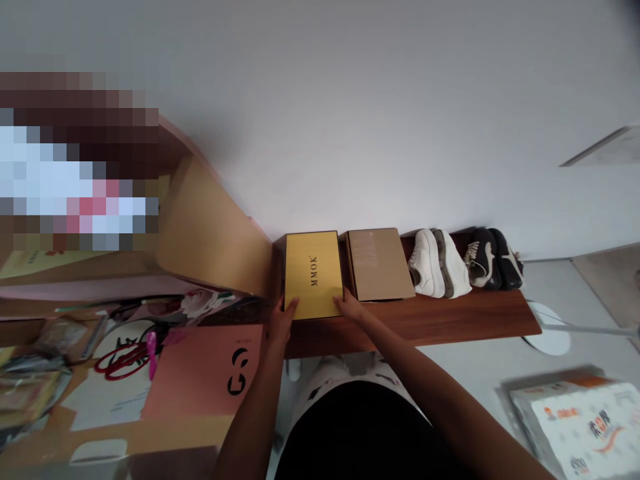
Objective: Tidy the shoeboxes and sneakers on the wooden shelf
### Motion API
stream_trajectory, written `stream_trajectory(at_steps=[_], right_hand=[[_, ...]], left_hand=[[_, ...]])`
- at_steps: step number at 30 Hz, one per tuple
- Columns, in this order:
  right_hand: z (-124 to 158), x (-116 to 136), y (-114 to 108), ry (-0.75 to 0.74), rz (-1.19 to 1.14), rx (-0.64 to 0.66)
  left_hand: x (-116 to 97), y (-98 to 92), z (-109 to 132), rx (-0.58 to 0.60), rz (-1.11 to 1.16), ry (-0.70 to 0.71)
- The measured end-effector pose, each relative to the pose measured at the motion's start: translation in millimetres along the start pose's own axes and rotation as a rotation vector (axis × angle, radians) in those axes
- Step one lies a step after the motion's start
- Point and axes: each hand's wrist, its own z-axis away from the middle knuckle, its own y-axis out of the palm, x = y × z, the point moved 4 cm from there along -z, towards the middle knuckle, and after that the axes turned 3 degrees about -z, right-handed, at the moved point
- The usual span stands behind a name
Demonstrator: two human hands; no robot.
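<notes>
A yellow shoebox (315,277) with "MMOK" printed on its lid sits at the left end of a brown wooden shelf (460,320). My left hand (283,316) grips its near left corner, thumb on the lid. On the near right corner is my right hand (349,305), with its thumb also over the lid; the other fingers of both hands are mostly hidden along the sides. Just right of the yellow box lies a plain brown cardboard box (379,265). Beyond that stand a pair of white sneakers (431,263) and a pair of black shoes (487,260).
A pink box (205,370), red-handled scissors (120,362) and papers lie at the left, below a tan cabinet (210,227). A white wall rises behind the shelf. On the floor at right are a wrapped white pack (585,427) and a round white base (547,330).
</notes>
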Motion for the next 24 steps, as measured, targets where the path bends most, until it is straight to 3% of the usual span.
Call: stream_trajectory(at_steps=[5,9,11,13,16,18,21,24], right_hand=[[11,14,-3,-0.037,0.037,-0.087],[25,24,-31,-0.177,0.005,-0.101],[31,24,-56,-0.195,0.006,-0.140],[35,22,-87,-0.188,0.011,-0.204],[36,19,-133,-0.169,0.035,-0.285],[34,17,-159,-0.165,0.079,-0.322],[27,11,-187,-0.181,0.148,-0.386],[19,5,-204,-0.213,0.189,-0.456]], left_hand=[[-12,-5.5,1,-0.121,-0.198,0.041],[-38,7.2,13,-0.261,-0.330,0.234],[-47,29.8,22,-0.220,-0.289,0.325],[-52,63.0,31,-0.102,-0.205,0.354],[-48,121.7,37,0.108,-0.088,0.292],[-41,156.8,36,0.189,-0.062,0.231],[-30,192.9,29,0.187,-0.113,0.183],[-25,210.4,19,0.101,-0.203,0.175]])
